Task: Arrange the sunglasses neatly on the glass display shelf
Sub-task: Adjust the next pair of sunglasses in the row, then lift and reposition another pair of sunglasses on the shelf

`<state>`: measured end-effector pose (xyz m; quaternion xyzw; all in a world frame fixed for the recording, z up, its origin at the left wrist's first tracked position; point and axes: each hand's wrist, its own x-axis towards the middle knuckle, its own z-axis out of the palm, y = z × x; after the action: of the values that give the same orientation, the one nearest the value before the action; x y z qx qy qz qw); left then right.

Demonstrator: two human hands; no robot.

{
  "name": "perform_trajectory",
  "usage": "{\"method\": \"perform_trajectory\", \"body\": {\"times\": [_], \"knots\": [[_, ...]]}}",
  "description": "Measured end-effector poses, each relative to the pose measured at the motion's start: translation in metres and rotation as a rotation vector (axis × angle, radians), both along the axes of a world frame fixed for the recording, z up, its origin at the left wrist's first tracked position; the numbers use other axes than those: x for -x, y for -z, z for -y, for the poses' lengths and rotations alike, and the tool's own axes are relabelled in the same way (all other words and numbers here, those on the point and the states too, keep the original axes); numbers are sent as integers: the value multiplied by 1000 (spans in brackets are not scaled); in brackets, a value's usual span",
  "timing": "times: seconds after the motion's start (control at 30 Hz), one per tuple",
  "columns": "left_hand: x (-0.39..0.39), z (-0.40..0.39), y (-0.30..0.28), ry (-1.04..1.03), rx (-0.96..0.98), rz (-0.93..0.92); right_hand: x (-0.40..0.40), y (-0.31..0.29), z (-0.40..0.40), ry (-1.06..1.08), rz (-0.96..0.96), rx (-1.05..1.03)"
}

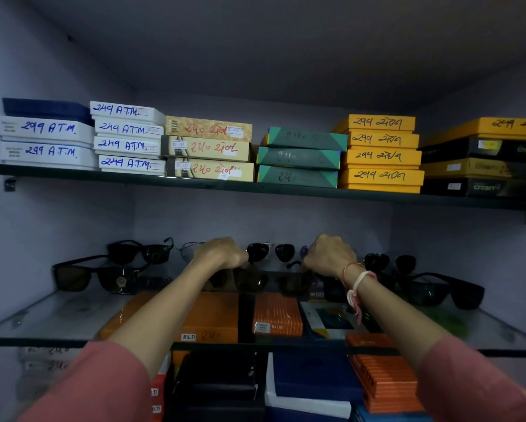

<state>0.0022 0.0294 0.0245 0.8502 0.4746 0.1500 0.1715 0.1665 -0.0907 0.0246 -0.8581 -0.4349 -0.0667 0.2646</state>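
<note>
On the lower glass shelf several dark sunglasses stand in a loose row. My left hand and my right hand reach to the shelf's back middle, fingers curled around the two ends of silver-framed aviator sunglasses. A black pair sits at the front left, another black pair behind it. A thin wire-framed pair is partly hidden by my left hand. On the right stand a round-lensed pair and a large black pair.
The upper glass shelf carries stacks of labelled boxes: white, beige, green, yellow. Orange boxes and others show through the lower glass from the shelf beneath. Side walls close in left and right.
</note>
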Motion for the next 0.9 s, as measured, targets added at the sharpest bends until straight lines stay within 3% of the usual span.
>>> {"method": "perform_trajectory", "body": {"times": [0.27,0.37,0.5,0.73,0.9], "knots": [[5,-11,6,-55,-64,-3,-8,5,-1,0,76,118],[15,-21,10,-160,-152,-4,-8,4,-1,-6,63,90],[22,-27,21,-162,-104,-37,-3,2,-2,-12,84,35],[44,-28,20,-118,-144,211,17,-1,-6,-118,107,-166],[84,-21,12,87,-268,327,53,-7,-31,-296,1,-267]]}}
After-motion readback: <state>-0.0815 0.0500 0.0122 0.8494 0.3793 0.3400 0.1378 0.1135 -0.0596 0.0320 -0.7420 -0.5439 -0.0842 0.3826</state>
